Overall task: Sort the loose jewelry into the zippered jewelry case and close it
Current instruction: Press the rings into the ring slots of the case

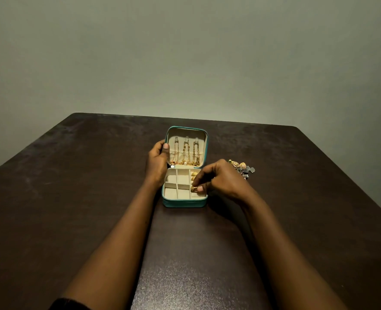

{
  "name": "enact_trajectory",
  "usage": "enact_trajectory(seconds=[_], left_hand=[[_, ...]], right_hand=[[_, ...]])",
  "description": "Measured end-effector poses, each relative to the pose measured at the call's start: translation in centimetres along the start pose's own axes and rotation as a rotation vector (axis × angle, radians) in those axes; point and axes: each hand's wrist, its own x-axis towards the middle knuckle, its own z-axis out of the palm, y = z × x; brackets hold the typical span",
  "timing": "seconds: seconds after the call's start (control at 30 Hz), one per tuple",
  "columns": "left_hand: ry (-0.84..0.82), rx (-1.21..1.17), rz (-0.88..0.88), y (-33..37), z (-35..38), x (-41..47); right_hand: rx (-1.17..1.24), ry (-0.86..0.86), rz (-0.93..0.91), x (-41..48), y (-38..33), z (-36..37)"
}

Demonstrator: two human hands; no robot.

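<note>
A teal zippered jewelry case (184,203) lies open in the middle of the table, its cream lid (186,132) standing upright. Three gold chains (187,153) hang inside the lid. My left hand (157,161) grips the lid's left edge, thumb inside. My right hand (218,180) reaches over the case's right side and pinches a small gold piece (194,188) above the near right compartment. Another gold piece (194,174) rests in the far right compartment. The left and middle compartments look bare. A pile of loose jewelry (243,167) lies on the table behind my right hand, partly hidden by it.
The dark brown table (73,186) spreads wide on both sides of the case. Its far edge meets a plain grey-green wall (185,63). A dark sleeve (73,304) shows at my left forearm's near end.
</note>
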Motion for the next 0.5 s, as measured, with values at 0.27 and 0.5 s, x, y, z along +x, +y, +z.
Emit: enact_trajectory(seconds=[0.27,0.5], left_hand=[[0.005,0.027,0.004,-0.1,-0.1,0.1],[0.023,0.057,0.014,0.0,-0.1,0.0]], right_hand=[[-0.157,0.052,-0.029,0.0,-0.1,-0.7],[-0.221,0.029,-0.021,0.2,0.1,-0.9]])
